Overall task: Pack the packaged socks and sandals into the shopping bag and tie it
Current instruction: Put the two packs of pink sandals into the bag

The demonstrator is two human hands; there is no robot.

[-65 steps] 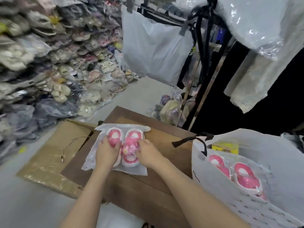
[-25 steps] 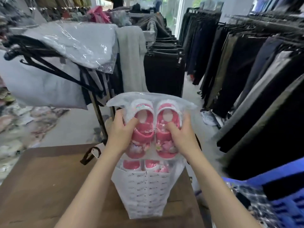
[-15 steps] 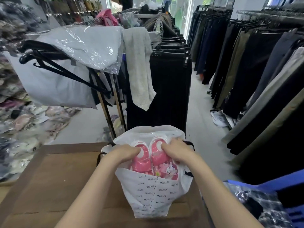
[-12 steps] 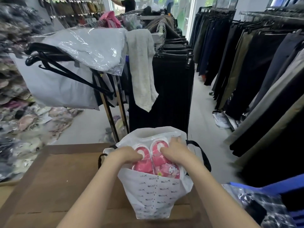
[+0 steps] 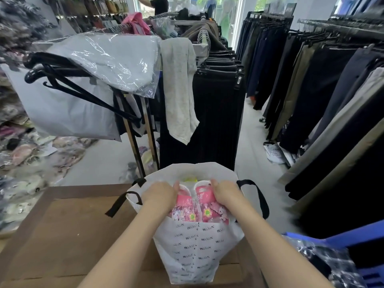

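Observation:
A white printed shopping bag [image 5: 195,246] with black ribbon handles stands at the right end of a brown wooden table [image 5: 68,235]. Inside its mouth sits a clear packet of pink sandals [image 5: 199,202]. My left hand [image 5: 160,196] grips the packet's left side and my right hand [image 5: 224,192] grips its right side, both down in the bag's opening. A bit of yellow packaging [image 5: 190,179] shows behind the sandals. The socks are hidden from view.
A clothes rack [image 5: 207,100] with dark trousers and a grey towel stands just beyond the bag. Black hangers and plastic-wrapped garments [image 5: 99,59] hang at the left. More trouser racks [image 5: 332,90] line the right. A blue crate [image 5: 353,256] sits at the lower right.
I lifted the sandal packet off the table, swung it right over the bag, then pushed it down into the bag's mouth, where both hands now hold it.

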